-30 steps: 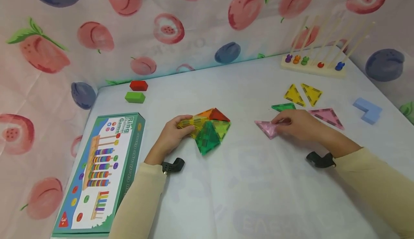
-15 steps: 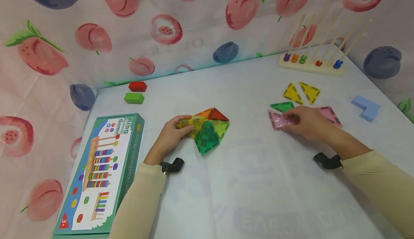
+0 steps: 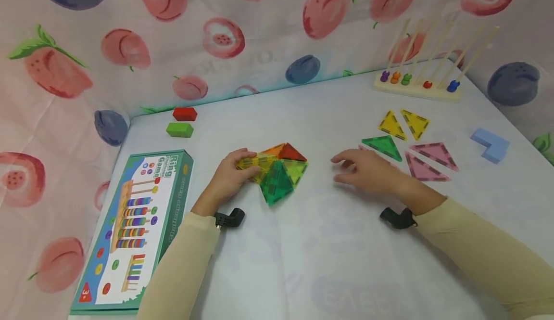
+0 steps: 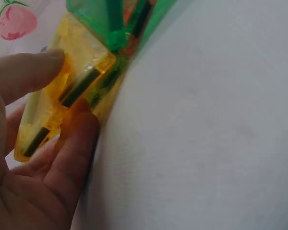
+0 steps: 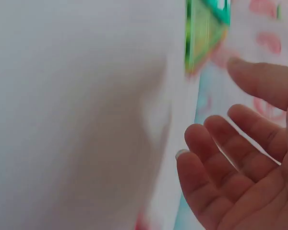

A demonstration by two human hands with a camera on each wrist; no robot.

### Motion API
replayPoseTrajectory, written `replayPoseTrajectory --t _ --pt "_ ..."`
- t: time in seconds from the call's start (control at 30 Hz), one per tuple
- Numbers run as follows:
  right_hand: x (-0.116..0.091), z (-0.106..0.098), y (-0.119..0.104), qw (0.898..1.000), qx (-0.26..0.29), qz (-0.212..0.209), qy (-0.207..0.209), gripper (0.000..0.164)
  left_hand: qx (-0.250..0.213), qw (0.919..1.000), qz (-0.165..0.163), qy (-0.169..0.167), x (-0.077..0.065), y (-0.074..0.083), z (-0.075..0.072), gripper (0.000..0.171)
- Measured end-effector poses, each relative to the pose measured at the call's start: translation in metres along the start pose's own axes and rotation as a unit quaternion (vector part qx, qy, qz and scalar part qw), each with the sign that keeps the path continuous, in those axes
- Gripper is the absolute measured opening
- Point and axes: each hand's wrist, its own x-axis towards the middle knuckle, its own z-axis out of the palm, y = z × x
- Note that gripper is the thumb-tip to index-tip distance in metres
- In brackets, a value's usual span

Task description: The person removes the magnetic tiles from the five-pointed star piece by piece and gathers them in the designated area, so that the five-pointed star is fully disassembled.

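My left hand (image 3: pixel 229 178) pinches a yellow translucent magnetic tile (image 4: pixel 81 72) between thumb and fingers. That tile belongs to a cluster of joined magnetic tiles, with a green tile (image 3: pixel 277 184) in front, a lime tile (image 3: pixel 296 171) at its right, and orange (image 3: pixel 274 150) and red (image 3: pixel 292 152) tiles behind. My right hand (image 3: pixel 368 172) is over the table to the right of the cluster, holding nothing, its fingers loosely bent and apart. A green triangle tile (image 3: pixel 383 146) lies just behind it, and a pink triangle (image 3: pixel 424 168) lies to its right. Another pink tile is mostly hidden behind the hand.
Further right lie another pink triangle (image 3: pixel 436 154), two yellow triangles (image 3: pixel 392 125) and a light blue L-shaped block (image 3: pixel 491 144). A wooden peg rack (image 3: pixel 417 90) with beads stands at the back right. On the left are a game box (image 3: pixel 138 228) and red (image 3: pixel 184 114) and green (image 3: pixel 179 129) blocks.
My right hand has let go of the pink tile beside the green triangle and moved left toward the cluster. The left hand keeps its hold on the yellow tile.
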Motion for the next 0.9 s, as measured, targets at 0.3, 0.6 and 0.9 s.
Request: replayPoseTrajectory --t 0.3,0.6,0.9 --pt "0.025 0.041 -0.043 0.995 0.041 -0.064 -0.065 0.054 0.06 0.998 -0.016 0.006 -0.007 0.0 0.0 0.047" --pt "0.05 0.036 -0.047 0.995 0.026 -0.032 -0.091 0.07 0.12 0.9901 -0.043 -0.059 -0.022 0.005 -0.014 0.041" --pt "0.061 0.03 -0.038 0.994 0.04 -0.036 -0.094 0.069 0.107 0.9908 0.015 -0.081 -0.036 0.01 -0.007 0.026"
